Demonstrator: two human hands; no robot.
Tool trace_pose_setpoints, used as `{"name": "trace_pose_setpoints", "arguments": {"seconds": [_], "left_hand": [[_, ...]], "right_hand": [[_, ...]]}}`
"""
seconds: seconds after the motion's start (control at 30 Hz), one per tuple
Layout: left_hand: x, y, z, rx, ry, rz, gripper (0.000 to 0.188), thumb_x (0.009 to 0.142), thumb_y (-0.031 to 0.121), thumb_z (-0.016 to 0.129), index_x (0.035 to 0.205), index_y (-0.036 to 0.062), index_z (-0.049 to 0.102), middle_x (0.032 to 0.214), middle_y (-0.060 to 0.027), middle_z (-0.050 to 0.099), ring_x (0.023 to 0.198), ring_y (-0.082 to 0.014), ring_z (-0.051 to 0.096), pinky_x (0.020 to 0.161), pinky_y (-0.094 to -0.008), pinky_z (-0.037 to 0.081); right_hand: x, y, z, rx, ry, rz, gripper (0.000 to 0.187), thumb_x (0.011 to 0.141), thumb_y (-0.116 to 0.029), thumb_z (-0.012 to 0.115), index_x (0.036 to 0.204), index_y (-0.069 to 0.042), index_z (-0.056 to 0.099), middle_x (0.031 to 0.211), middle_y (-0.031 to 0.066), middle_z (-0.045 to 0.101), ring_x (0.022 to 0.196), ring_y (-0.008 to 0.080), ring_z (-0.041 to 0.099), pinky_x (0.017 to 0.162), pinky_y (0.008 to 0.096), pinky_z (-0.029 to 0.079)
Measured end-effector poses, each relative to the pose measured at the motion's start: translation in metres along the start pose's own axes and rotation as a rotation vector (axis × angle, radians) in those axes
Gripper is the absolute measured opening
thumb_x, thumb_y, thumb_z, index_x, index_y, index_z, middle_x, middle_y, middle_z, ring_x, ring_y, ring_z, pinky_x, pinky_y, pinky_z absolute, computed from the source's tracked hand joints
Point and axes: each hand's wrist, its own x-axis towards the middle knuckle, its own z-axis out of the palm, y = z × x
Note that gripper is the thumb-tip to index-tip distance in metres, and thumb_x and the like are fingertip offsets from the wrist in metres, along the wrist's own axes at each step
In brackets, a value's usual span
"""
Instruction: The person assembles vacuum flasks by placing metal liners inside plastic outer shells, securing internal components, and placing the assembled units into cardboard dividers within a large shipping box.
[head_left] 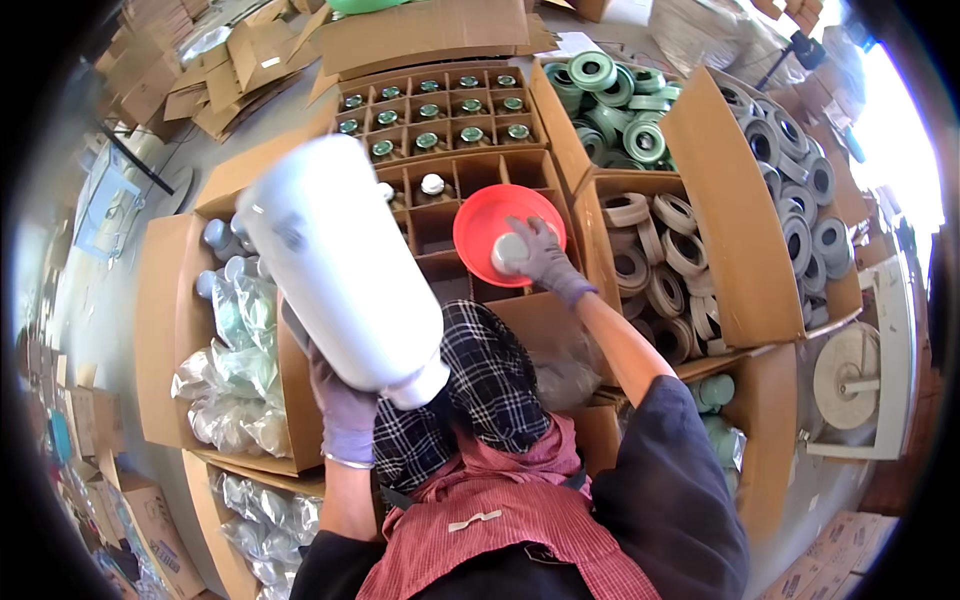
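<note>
My gloved left hand (343, 400) grips a large white bottle (340, 260) from below and its left side. The bottle lies tilted, its narrow neck toward my lap and its base toward the far left; it is slightly blurred. A red bowl (480, 215) sits over the divided carton in front of me. Inside the bowl, my gloved right hand (548, 262) has its fingers curled over a round, pale grey cap (508, 252). What else lies under those fingers is hidden.
Ahead is a cardboard carton (435, 172) with dividers, with several green-topped bottles (427, 112) in its far cells. To the right, boxes hold green rings (592, 72), beige rings (680, 250) and grey rings (797, 240). At left, a box has plastic-wrapped pieces (235, 370).
</note>
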Motion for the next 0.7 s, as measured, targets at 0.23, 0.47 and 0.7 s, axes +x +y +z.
{"name": "trace_pose_setpoints", "arguments": {"seconds": [0.23, 0.47, 0.7], "left_hand": [[0.081, -0.027, 0.044, -0.332, 0.052, -0.052, 0.035, 0.101, 0.024, 0.043, 0.128, 0.0045, 0.054, 0.121, -0.0111, 0.064, 0.106, -0.0259, 0.064, 0.086, -0.0400, 0.056], [0.065, -0.076, 0.061, -0.404, -0.200, 0.015, 0.035, 0.098, 0.011, 0.046, 0.131, -0.0009, 0.047, 0.130, -0.0132, 0.057, 0.119, -0.0210, 0.057, 0.102, -0.0379, 0.047], [0.086, -0.064, 0.010, -0.084, -0.517, 0.048, 0.045, 0.097, 0.032, 0.051, 0.132, 0.0046, 0.050, 0.137, -0.0147, 0.051, 0.129, -0.0282, 0.048, 0.109, -0.0457, 0.040]], "right_hand": [[0.026, 0.017, -0.012, -0.409, 0.003, -0.295, 0.075, 0.063, -0.013, 0.082, 0.130, -0.028, 0.053, 0.134, 0.0169, 0.043, 0.112, 0.0418, 0.051, 0.096, 0.0483, 0.049], [-0.086, -0.136, -0.073, 0.069, 0.569, -0.517, 0.079, 0.063, -0.025, 0.088, 0.130, -0.008, 0.049, 0.128, 0.0234, 0.047, 0.112, 0.0399, 0.054, 0.090, 0.0473, 0.052], [-0.096, -0.141, -0.013, 2.399, -0.842, 0.574, 0.079, 0.084, -0.080, 0.036, 0.123, -0.015, 0.058, 0.087, 0.0091, 0.066, 0.051, 0.0252, 0.057, 0.036, 0.0269, 0.043]]}}
